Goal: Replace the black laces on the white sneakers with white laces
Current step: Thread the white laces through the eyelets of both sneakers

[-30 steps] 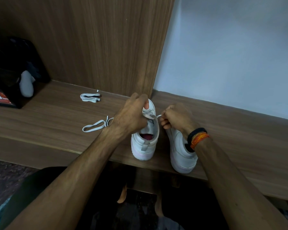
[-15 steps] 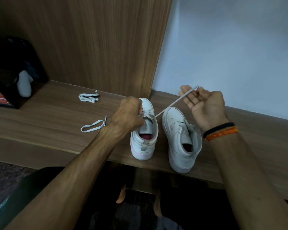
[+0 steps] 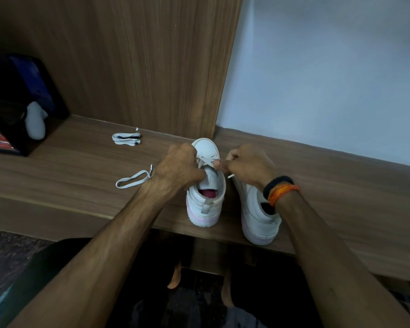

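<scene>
While both hands, left hand [image 3: 178,169] and right hand [image 3: 247,165], pinch the white lace [image 3: 206,161], the sneaker [image 3: 206,183] at frame centre points toe-up, heel toward the bottom.

The left hand [image 3: 179,169] covers the left side of the near sneaker's [image 3: 206,197] lacing, so which holes the white lace [image 3: 205,161] passes through cannot be told. The right hand [image 3: 246,168] and wrist hide the front half of the second sneaker [image 3: 258,214]. The dark box [image 3: 3,129] is cut off by the left edge, its label unreadable.
</scene>
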